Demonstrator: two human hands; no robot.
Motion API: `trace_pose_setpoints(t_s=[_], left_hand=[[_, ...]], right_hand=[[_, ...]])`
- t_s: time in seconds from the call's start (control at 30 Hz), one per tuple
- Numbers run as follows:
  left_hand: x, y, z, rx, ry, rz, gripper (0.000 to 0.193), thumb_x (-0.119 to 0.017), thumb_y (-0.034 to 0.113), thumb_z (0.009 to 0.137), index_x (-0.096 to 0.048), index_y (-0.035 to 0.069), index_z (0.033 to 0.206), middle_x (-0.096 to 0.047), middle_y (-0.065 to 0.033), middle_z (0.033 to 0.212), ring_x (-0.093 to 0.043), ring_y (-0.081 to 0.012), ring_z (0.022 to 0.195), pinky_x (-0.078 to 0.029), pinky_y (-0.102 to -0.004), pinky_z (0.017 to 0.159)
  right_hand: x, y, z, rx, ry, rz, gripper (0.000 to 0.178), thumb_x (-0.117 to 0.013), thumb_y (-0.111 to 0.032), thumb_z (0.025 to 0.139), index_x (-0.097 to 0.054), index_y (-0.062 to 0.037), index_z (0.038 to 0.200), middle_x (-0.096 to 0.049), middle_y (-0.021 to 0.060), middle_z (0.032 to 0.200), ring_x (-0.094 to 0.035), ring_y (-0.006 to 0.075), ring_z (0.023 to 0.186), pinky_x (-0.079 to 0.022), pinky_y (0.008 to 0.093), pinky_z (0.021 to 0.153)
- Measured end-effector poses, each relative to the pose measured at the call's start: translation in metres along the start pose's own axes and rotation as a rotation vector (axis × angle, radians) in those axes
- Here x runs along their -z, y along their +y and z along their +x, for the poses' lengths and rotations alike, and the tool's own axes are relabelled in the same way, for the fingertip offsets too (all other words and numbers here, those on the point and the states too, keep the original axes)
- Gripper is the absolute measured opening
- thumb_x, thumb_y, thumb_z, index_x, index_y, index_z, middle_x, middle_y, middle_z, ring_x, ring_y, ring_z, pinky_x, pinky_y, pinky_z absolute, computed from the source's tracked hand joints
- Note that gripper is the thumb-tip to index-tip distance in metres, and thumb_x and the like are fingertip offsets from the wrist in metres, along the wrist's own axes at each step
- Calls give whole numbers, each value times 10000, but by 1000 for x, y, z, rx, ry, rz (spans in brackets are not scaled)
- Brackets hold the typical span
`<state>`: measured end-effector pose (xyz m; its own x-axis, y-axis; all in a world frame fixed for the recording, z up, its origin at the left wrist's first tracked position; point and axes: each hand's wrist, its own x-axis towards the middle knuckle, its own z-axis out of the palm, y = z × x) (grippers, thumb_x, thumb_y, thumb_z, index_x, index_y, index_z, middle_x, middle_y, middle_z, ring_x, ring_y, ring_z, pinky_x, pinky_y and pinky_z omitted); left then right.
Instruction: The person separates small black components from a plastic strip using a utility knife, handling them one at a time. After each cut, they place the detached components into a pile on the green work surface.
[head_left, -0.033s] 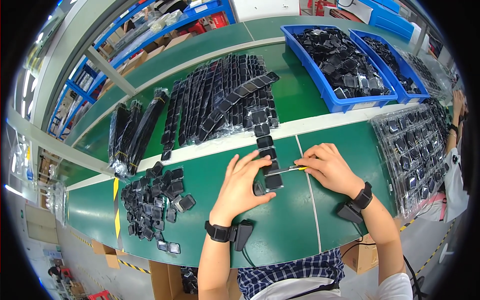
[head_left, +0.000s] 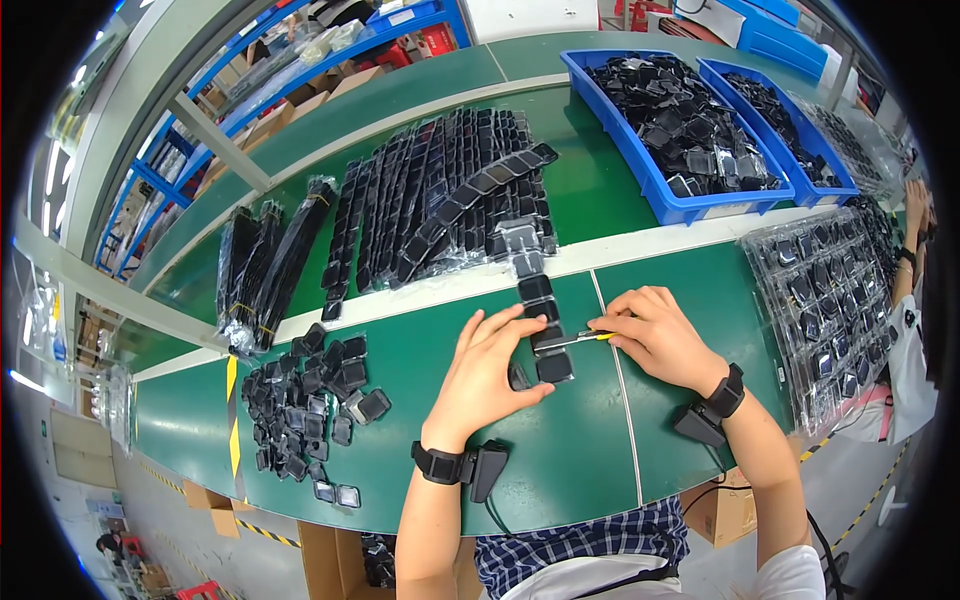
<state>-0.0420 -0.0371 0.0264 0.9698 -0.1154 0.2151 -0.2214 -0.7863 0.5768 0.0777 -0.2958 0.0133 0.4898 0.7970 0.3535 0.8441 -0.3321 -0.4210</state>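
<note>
My left hand (head_left: 480, 375) has its fingers curled against the near part of a strip of black square pieces (head_left: 537, 288) in clear film, its fingertips on the strip's left edge. A black square piece (head_left: 518, 377) shows partly beside my thumb. My right hand (head_left: 655, 335) is closed on a slim silver-and-yellow tool (head_left: 585, 338). The tool's thin metal end lies across the strip, just above its nearest square. Its exact kind is hard to make out. Beyond, the strip's far end lies over the white ledge (head_left: 590, 258).
Loose black squares (head_left: 310, 400) are heaped at the left. Behind lie many strips (head_left: 450, 200) and banded bundles (head_left: 290, 255). Two blue bins (head_left: 680, 212) of squares stand at the back right. Clear trays (head_left: 825, 310) sit on the right, near another person's arm (head_left: 908, 260).
The strip's near end has shifted slightly right and toward me, and my left hand has moved a little right with it. My right hand and its tool look nearly still.
</note>
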Motion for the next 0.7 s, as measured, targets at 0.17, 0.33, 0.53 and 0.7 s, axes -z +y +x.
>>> trace_pose_setpoints(t_s=[0.17, 0.33, 0.53, 0.7], left_hand=[[-11, -1, 4, -30, 30, -67, 434, -894, 265, 756, -731, 136, 1137, -745, 14, 1228, -572, -231, 1337, -298, -522, 1243], [-22, -9, 7, -41, 118, -92, 178, -852, 249, 825, -774, 133, 936, -769, 32, 1057, -636, -212, 1217, -397, -460, 1141], [-30, -12, 10, -37, 182, -85, 162, -867, 209, 793, -767, 124, 889, -749, 17, 1029, -652, -218, 1126, -437, -413, 1038], [-28, -17, 13, -17, 187, -130, 173, -882, 124, 760, -760, 78, 874, -764, -23, 1011, -662, -246, 1098, -492, -399, 986]], right_hand=[[1, 1, -2, 2, -42, 32, 328, -782, -98, 854, -769, -193, 1168, -627, -10, 1070, -574, 216, 1038, -402, 384, 1003], [2, -1, -2, 28, -106, 64, 282, -793, -125, 846, -781, -196, 1119, -628, -28, 1081, -567, 207, 1089, -381, 396, 1041], [-2, 1, -1, 22, -115, 69, 261, -769, -128, 872, -775, -212, 1120, -619, -29, 1097, -565, 198, 1125, -359, 412, 1079], [-12, 3, 8, 87, -65, 78, 271, -766, -117, 867, -783, -214, 1119, -630, -34, 1094, -574, 192, 1114, -348, 423, 1103]])
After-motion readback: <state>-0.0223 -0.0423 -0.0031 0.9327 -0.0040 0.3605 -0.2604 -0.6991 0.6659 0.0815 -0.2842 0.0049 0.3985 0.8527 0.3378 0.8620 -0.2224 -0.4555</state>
